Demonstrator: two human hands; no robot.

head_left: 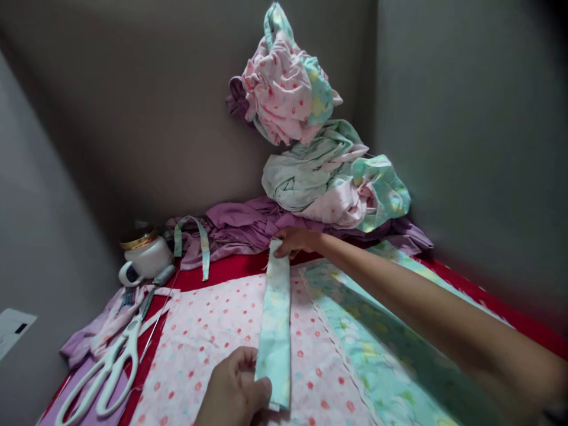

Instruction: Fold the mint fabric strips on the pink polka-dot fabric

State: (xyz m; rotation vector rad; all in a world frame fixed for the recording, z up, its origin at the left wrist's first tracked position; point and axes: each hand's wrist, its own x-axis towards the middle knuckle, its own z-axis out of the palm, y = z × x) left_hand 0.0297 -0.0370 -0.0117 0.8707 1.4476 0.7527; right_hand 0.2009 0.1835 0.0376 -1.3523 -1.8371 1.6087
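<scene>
On my feed the green strip (pixel 277 319) lies lengthwise over the pink cloth (pixel 213 325), its far end reaching past that cloth's far edge; my left hand (pixel 237 384) pinches the near end and my right hand (pixel 295 242) the far end, so each sits at one tip. Flat pink shows either side of the strip, with scissors (pixel 131 332) left of the pink cloth, green cloth (pixel 368 349) along its right edge and rumpled purple cloth (pixel 252 219) beyond it.
</scene>
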